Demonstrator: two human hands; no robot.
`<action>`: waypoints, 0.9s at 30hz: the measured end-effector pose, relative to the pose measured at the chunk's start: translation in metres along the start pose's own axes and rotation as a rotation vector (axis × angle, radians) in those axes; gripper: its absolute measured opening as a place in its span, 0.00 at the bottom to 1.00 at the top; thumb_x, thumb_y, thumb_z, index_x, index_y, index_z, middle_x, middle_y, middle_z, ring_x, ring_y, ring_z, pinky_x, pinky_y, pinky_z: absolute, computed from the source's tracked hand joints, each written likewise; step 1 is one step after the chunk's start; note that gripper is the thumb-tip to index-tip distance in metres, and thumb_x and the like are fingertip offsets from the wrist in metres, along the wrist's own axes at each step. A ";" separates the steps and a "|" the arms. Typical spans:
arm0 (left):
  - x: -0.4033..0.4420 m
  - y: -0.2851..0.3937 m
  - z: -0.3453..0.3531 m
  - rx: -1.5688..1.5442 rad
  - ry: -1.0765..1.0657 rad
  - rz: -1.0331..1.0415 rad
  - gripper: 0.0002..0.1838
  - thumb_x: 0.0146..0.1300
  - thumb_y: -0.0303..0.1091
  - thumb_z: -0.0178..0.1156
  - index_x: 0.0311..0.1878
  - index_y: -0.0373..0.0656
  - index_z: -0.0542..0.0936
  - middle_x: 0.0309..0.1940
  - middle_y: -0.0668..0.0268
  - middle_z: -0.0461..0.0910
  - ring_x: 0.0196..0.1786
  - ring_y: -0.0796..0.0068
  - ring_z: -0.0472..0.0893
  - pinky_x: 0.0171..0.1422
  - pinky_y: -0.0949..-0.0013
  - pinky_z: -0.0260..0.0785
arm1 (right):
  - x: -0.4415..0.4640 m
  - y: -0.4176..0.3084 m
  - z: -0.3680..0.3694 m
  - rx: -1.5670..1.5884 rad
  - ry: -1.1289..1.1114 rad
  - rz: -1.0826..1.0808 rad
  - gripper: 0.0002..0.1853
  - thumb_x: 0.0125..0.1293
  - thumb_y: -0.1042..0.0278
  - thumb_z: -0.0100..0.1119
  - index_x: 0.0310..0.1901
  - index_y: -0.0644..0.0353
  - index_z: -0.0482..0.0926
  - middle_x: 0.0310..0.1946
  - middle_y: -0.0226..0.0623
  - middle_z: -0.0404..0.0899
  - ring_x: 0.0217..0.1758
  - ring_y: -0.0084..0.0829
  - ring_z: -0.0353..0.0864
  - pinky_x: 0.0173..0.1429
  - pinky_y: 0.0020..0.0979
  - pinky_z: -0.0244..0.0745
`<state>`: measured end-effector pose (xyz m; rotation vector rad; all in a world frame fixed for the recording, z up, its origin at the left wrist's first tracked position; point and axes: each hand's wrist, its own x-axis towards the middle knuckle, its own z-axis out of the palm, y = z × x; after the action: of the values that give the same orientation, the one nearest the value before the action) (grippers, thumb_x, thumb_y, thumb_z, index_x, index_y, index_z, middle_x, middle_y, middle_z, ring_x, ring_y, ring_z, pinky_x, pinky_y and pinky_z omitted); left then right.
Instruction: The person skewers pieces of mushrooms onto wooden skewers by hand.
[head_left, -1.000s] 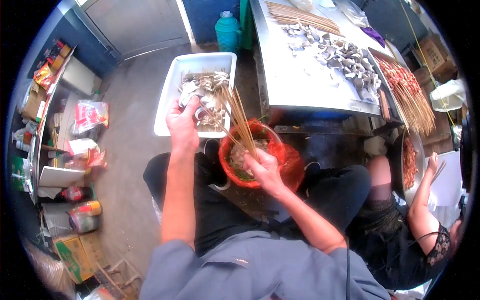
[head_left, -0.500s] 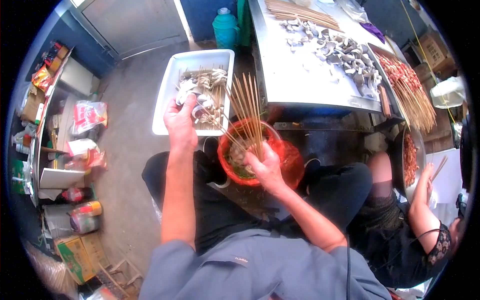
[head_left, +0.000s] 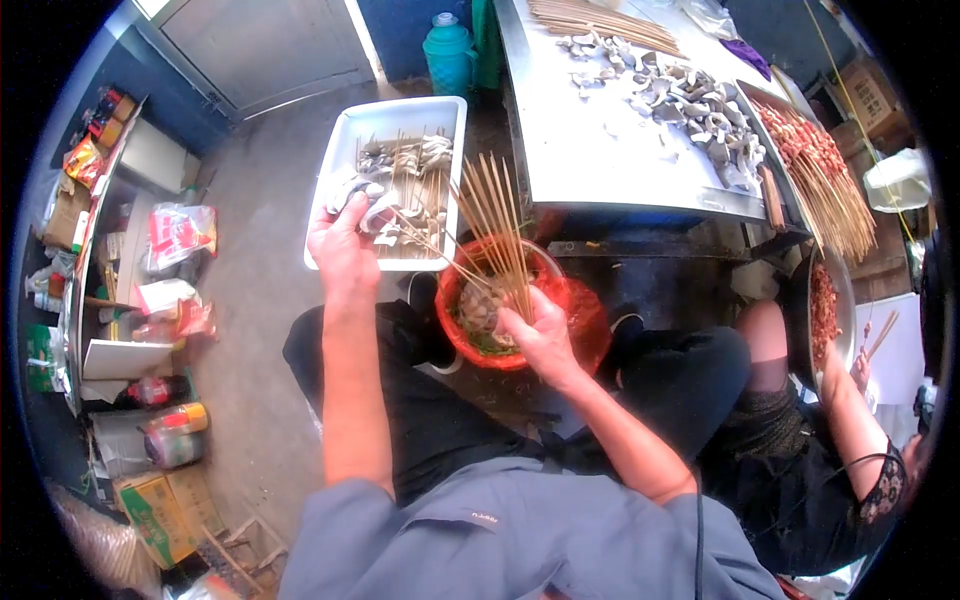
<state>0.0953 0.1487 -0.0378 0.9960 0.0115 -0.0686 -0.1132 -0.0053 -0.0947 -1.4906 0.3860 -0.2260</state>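
My left hand (head_left: 345,250) is closed on a grey-and-white mushroom piece (head_left: 347,190), over the near left part of a white plastic tray (head_left: 332,160). In my right hand (head_left: 545,340) is a fanned bundle of bamboo skewers (head_left: 497,225), points upward. One or two skewers (head_left: 428,240) slant from that hand toward the mushroom pieces at my left fingers; the exact contact is hard to make out. Inside the tray lie several skewers threaded with mushrooms (head_left: 430,152). Beneath my right hand stands a red-lined bucket (head_left: 455,350) with scraps inside.
A white-topped table (head_left: 590,150) holds a heap of mushroom pieces (head_left: 710,120) and bare skewers (head_left: 600,25). Meat skewers (head_left: 815,170) fill a tray at right. Beside me, another person's hand (head_left: 835,375) reaches into a pan of meat (head_left: 823,310). Shelves (head_left: 125,250) line the left.
My left hand has shifted slightly left and down with the mushroom, and the slanted skewer moved with it. My right hand stays nearly still. The other person's hand has moved to the pan.
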 end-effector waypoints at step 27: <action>-0.002 0.001 0.006 -0.017 0.032 -0.021 0.12 0.63 0.19 0.56 0.49 0.34 0.73 0.41 0.55 0.81 0.37 0.59 0.83 0.34 0.65 0.80 | 0.002 -0.001 0.001 0.038 -0.055 0.039 0.05 0.64 0.74 0.56 0.40 0.63 0.75 0.28 0.27 0.77 0.32 0.17 0.76 0.40 0.23 0.72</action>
<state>0.0931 0.1445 -0.0341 0.9795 0.0514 -0.0715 -0.1114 -0.0051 -0.0943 -1.4480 0.3643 -0.1598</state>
